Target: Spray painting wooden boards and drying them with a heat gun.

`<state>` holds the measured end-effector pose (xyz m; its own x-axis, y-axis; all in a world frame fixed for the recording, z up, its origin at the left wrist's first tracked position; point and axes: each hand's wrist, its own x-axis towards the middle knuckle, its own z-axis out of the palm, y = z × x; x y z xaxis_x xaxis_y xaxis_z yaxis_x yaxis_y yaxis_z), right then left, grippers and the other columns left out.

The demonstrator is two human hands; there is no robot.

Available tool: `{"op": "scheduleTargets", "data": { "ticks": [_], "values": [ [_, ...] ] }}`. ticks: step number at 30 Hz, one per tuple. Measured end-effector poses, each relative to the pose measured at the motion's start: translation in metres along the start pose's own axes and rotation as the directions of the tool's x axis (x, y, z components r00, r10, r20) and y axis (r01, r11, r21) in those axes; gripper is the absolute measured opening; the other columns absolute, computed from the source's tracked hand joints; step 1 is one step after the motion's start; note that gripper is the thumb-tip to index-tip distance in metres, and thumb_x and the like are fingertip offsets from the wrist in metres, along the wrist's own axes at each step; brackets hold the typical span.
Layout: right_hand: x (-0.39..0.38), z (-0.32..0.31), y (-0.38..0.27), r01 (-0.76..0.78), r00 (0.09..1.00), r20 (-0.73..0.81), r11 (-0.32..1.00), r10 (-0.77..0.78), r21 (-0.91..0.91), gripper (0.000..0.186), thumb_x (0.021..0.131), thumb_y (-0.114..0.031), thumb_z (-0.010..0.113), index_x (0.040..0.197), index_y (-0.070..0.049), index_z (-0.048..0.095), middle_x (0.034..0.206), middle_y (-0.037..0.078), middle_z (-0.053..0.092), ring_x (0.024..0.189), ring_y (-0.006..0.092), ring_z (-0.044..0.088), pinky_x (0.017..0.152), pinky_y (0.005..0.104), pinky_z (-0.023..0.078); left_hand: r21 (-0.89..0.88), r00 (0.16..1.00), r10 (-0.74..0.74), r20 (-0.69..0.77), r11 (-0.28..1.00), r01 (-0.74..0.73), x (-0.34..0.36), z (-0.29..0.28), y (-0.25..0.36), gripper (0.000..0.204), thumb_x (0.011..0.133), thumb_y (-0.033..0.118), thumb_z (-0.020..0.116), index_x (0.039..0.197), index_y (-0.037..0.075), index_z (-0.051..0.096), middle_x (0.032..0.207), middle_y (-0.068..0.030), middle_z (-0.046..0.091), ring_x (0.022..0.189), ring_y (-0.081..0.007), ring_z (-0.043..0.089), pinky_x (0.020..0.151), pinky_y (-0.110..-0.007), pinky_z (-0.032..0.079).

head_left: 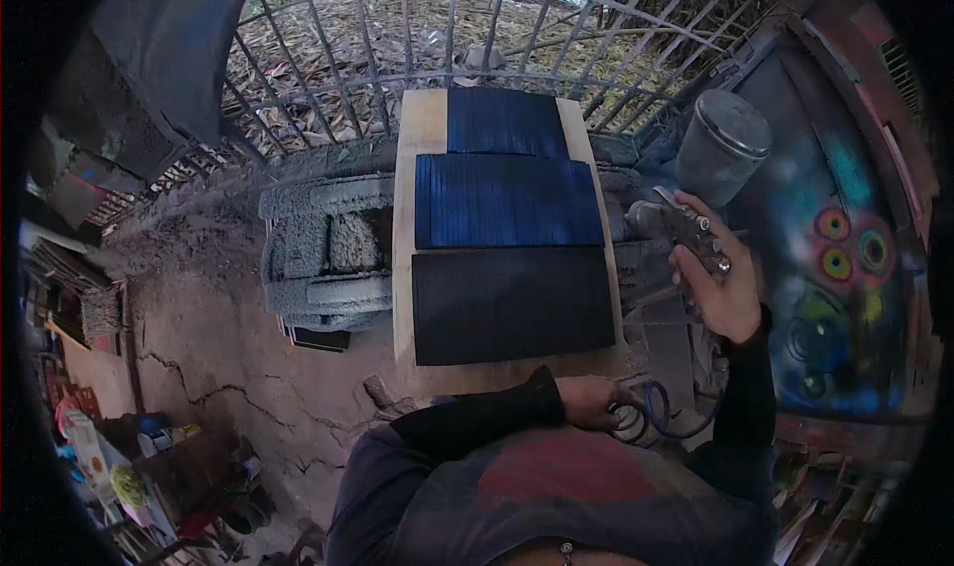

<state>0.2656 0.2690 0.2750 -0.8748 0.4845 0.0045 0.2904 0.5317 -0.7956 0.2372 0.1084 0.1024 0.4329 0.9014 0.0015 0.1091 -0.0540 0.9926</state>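
Note:
My right hand (723, 278) grips a metal spray gun (688, 230) beside the right edge of a pale wooden board (422, 119). Three dark panels lie on the board: a dark navy one (502, 121) at the far end, a blue, streaked one (509, 201) in the middle and a black one (512, 306) nearest me. Low in front of my body, my left hand (596, 402) is closed on a looped blue hose (656, 412), just below the board's near edge.
A grey-coated, rough stand (323, 248) is under the board. A metal-barred fence (353, 84) runs behind it. At right are a grey cylindrical container (720, 149) and a spray-painted panel (830, 327). A cluttered surface (159, 467) stands at lower left; cracked floor (199, 357) surrounds it.

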Motion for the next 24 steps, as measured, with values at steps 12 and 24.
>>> {"op": "scheduleTargets", "data": {
  "ticks": [12, 24],
  "values": [
    [0.030, 0.050, -0.029, 0.083, 0.990, 0.103, 0.984, -0.100, 0.155, 0.051, 0.090, -0.002, 0.056, 0.140, -0.009, 0.048, 0.083, 0.004, 0.063, 0.069, 0.0088, 0.059, 0.062, 0.0240, 0.048, -0.015, 0.987, 0.160, -0.004, 0.987, -0.160, -0.011, 0.005, -0.021, 0.043, 0.091, 0.018, 0.061, 0.130, 0.003, 0.052, 0.130, -0.0181, 0.056, 0.119, -0.0312, 0.054, 0.103, -0.040, 0.044],
    [0.045, 0.044, -0.009, -0.066, 0.993, -0.088, 0.991, 0.076, 0.118, 0.050, 0.092, 0.000, 0.054, 0.140, -0.010, 0.048, 0.083, 0.002, 0.060, 0.069, 0.0067, 0.053, 0.064, 0.0243, 0.047, -0.120, 0.990, 0.141, 0.016, 0.983, -0.138, -0.034, -0.002, -0.015, 0.045, 0.090, 0.015, 0.058, 0.133, 0.003, 0.049, 0.131, -0.0191, 0.056, 0.121, -0.0329, 0.054, 0.102, -0.042, 0.044]
  ]
}}
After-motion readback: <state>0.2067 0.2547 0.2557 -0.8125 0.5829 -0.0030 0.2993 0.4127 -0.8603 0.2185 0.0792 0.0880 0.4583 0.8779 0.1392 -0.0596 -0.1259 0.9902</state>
